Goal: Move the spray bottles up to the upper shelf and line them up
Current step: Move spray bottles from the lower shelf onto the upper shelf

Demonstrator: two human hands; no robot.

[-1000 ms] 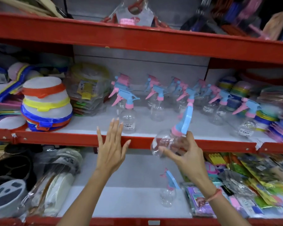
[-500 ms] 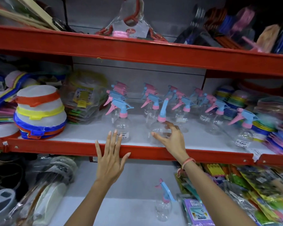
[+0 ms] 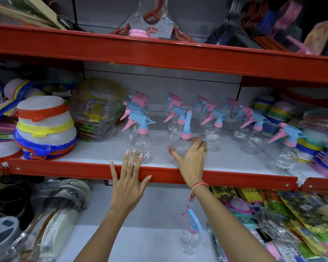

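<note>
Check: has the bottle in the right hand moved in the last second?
Yes. The bottle went up past the red shelf edge and now stands on that shelf.

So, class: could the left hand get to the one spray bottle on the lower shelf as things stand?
Probably yes. The left hand is open and holds nothing, resting against the red shelf edge. The spray bottle stands alone below on bare shelf, though the right forearm passes close beside it.

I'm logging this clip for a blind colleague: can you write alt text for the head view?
A person's right hand holds a clear spray bottle standing on the middle shelf among rows of pink-and-blue-topped bottles. The left hand is open with fingers spread over that shelf's red front edge. One more spray bottle stands on the shelf below.
</note>
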